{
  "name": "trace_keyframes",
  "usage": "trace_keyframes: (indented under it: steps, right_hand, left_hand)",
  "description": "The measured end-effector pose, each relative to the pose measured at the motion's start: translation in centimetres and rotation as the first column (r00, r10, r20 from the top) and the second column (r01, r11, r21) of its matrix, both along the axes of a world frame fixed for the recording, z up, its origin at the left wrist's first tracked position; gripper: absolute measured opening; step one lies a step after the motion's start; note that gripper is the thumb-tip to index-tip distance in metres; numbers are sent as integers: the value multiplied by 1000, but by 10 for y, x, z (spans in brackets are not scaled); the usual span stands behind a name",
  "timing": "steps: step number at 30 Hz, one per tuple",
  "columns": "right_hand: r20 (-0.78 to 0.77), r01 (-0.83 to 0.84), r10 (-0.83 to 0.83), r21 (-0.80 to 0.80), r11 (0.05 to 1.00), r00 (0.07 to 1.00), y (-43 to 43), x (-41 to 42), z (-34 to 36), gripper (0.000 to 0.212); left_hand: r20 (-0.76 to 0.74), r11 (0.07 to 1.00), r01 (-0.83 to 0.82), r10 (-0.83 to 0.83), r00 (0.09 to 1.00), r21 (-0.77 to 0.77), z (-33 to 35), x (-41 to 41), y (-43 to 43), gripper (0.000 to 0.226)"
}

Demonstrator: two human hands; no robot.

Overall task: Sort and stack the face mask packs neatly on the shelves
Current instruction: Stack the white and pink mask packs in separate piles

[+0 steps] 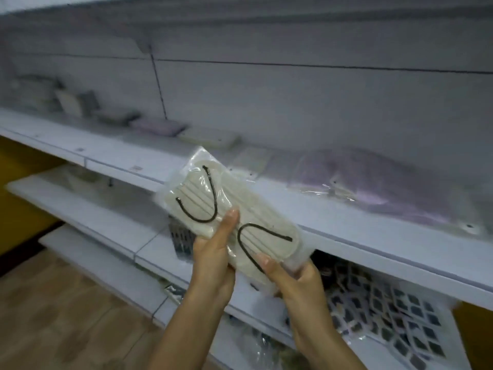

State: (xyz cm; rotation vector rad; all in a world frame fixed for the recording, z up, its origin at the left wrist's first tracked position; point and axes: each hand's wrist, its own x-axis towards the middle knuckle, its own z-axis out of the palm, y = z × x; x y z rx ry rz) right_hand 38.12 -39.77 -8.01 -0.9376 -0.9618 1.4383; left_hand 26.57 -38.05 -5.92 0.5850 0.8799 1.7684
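I hold a clear plastic pack of beige face masks [202,193] with black ear loops, tilted in front of the upper white shelf [346,225]. My left hand [213,252] grips its lower left edge, thumb on top. My right hand [293,279] grips the lower right end, thumb on the front. On the upper shelf lie a lilac mask pack [373,180] at the right, a small pale pack [250,160] and a cream pack [208,138] behind, and a lilac pack [157,126] further left. The view is blurred.
More blurred packs [74,102] stand at the far left of the upper shelf. A white basket [384,316] with a diamond-patterned wall sits below at the right. A lower white shelf [88,209] runs left. Wooden floor [53,303] lies at the bottom left.
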Motion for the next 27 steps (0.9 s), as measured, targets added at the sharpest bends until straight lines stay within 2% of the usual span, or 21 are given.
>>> trace_keyframes:
  steps: [3, 5, 8, 13, 17, 20, 24, 26, 27]
  right_hand:
    - [165, -60, 66, -36, 998, 984, -14, -57, -8, 46]
    - [252, -107, 106, -8, 994, 962, -25, -92, -9, 56]
    - [291, -240, 210, 73, 968, 933, -38, -143, -7, 71]
    - [244, -475, 438, 116, 872, 865, -51, -206, 10, 91]
    - [76, -578, 576, 8, 816, 814, -57, -240, 17, 79]
    - [55, -573, 577, -67, 817, 815, -58, -263, 17, 49]
    - [-39, -517, 516, -103, 850, 856, -44, -297, 16, 39]
    - [-92, -440, 432, -97, 893, 897, -24, -310, 17, 26]
    - [-61, -376, 372, -58, 925, 926, -11, -317, 17, 21]
  left_hand:
    - [-279, 969, -247, 237, 931, 0, 2, -86, -35, 33]
    - [-448, 953, -302, 273, 852, 6, 5, -138, -59, 22]
    - [-584, 967, -250, 228, 779, 44, 11, -194, -93, 25]
    - [-651, 996, -74, 89, 754, 52, 12, -245, -130, 26]
    - [-717, 996, 93, -71, 693, -9, 1, -269, -142, 32]
    - [-721, 990, 119, -137, 680, -76, -9, -290, -137, 52]
    - [-733, 988, -59, -66, 677, -143, -21, -316, -121, 70]
    - [-804, 973, -197, 24, 594, -116, -22, -328, -112, 74]
    - [-835, 960, -271, 94, 542, -67, -22, -335, -107, 72]
